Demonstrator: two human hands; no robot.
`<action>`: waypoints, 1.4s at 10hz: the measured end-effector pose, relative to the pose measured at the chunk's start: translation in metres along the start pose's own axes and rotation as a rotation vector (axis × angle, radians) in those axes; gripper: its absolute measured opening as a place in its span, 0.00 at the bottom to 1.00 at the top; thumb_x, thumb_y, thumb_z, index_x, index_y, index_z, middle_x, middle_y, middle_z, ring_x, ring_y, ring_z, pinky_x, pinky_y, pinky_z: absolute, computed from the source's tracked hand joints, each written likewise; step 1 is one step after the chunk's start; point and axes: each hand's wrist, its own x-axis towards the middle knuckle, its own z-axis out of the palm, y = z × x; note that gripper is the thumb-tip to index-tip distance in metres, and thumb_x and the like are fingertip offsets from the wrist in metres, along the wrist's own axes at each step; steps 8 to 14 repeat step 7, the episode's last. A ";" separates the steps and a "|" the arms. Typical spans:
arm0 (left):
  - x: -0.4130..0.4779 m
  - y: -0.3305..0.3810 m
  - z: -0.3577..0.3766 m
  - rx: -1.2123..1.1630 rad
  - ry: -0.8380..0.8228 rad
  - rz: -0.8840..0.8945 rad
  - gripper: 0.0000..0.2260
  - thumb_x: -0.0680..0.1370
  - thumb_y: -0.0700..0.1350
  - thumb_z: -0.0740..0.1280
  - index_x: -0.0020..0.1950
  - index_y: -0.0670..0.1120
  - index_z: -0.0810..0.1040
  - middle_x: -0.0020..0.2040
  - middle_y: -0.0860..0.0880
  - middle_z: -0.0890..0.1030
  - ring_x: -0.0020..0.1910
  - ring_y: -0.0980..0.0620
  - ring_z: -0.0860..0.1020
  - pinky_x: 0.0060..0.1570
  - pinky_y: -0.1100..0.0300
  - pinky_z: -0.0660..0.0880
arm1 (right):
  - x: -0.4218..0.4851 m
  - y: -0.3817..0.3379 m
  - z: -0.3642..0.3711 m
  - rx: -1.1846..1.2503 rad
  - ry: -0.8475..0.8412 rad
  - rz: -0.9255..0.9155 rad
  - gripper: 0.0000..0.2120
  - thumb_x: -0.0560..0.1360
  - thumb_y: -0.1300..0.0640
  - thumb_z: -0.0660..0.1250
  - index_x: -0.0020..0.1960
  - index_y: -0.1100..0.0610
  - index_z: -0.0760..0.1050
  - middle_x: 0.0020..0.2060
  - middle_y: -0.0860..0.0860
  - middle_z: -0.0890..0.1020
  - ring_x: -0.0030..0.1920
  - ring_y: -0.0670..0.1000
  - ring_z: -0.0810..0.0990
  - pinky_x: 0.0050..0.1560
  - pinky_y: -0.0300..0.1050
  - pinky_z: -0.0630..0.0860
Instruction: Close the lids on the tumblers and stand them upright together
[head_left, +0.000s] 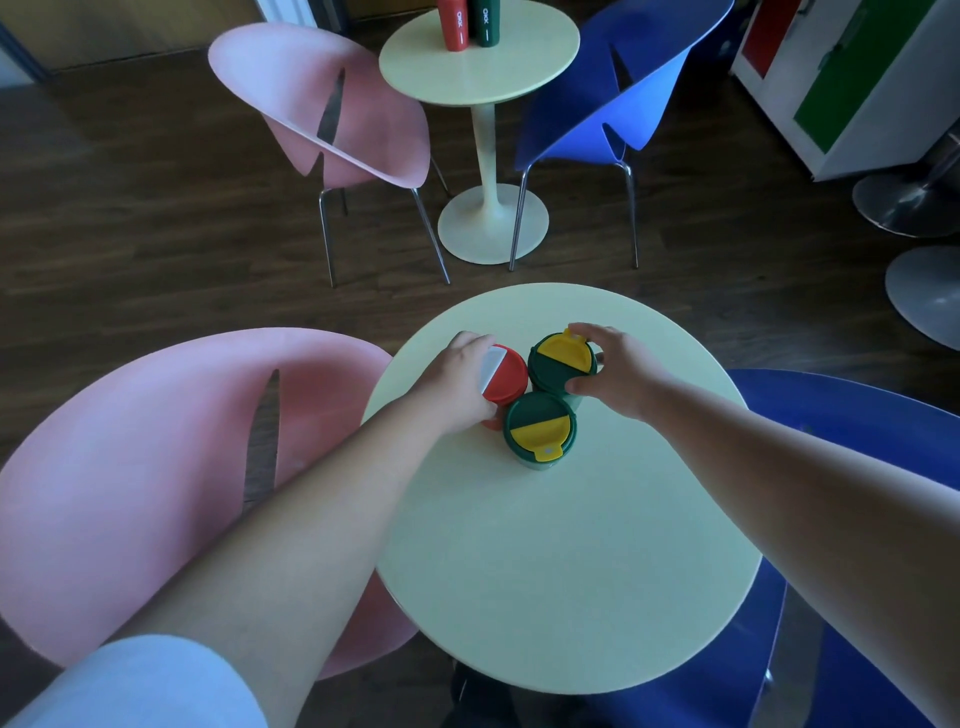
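Observation:
Three tumblers stand upright and touching on the round pale-yellow table (561, 561). The red tumbler (509, 376) has a white flap lid, and my left hand (460, 382) wraps around its left side. The far green tumbler (561, 364) has a yellow flap lid; my right hand (613, 371) curls around its right side, fingers at the rim. The near green tumbler (540, 428), also with a yellow flap, stands free in front of them. All three lids look closed.
A pink chair (156, 467) stands left of the table and a blue chair (857, 597) right. Beyond are a second round table (519, 67) with a red and a green tumbler, another pink chair (332, 114) and another blue chair (623, 93).

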 end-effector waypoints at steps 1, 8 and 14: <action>-0.001 0.001 -0.001 0.007 0.012 -0.014 0.43 0.64 0.44 0.80 0.78 0.48 0.68 0.75 0.51 0.67 0.70 0.48 0.72 0.62 0.60 0.69 | -0.001 0.001 0.001 0.006 0.005 -0.005 0.39 0.69 0.59 0.79 0.76 0.46 0.68 0.72 0.52 0.73 0.67 0.57 0.75 0.55 0.48 0.77; -0.020 -0.003 -0.004 -0.063 0.130 -0.053 0.46 0.64 0.47 0.83 0.79 0.50 0.65 0.76 0.48 0.64 0.73 0.46 0.69 0.67 0.58 0.68 | -0.016 0.008 0.003 0.303 0.065 0.042 0.40 0.72 0.65 0.76 0.78 0.49 0.62 0.70 0.52 0.73 0.66 0.55 0.75 0.62 0.53 0.77; -0.020 -0.003 -0.004 -0.063 0.130 -0.053 0.46 0.64 0.47 0.83 0.79 0.50 0.65 0.76 0.48 0.64 0.73 0.46 0.69 0.67 0.58 0.68 | -0.016 0.008 0.003 0.303 0.065 0.042 0.40 0.72 0.65 0.76 0.78 0.49 0.62 0.70 0.52 0.73 0.66 0.55 0.75 0.62 0.53 0.77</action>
